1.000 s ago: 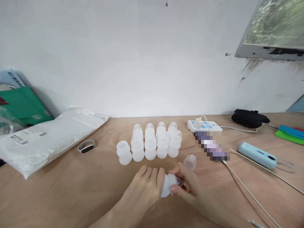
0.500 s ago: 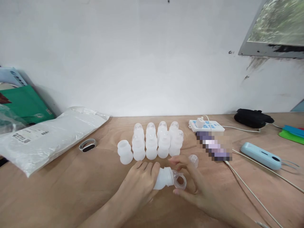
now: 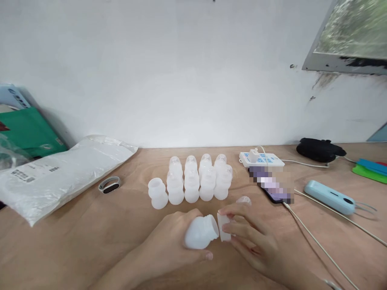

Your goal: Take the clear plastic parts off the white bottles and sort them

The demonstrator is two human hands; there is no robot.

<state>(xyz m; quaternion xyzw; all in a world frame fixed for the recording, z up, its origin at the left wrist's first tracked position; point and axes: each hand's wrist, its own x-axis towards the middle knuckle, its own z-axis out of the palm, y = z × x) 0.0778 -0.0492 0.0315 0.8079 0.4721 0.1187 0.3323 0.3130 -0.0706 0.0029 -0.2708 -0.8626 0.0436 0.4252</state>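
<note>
My left hand is wrapped round a small milky-white baby bottle, tilted on its side with its mouth facing right. Just off that mouth, the fingers of my right hand pinch a whitish screw ring. A narrow gap separates ring and bottle; whether a teat sits in the ring is hidden by my fingers. Behind my right hand a clear domed cap rests on the table. Further back stand several capped baby bottles in two rows. An uncapped bottle stands at their left end.
To the left lie a white plastic mailer and a fitness band. On the right are a power strip, a phone with its cable, a light-blue device and a black pouch. The wall rises behind.
The bottle has turned so that its open mouth shows. My right hand has rotated over the clear ring piece, which is apart from the mouth and upright.
</note>
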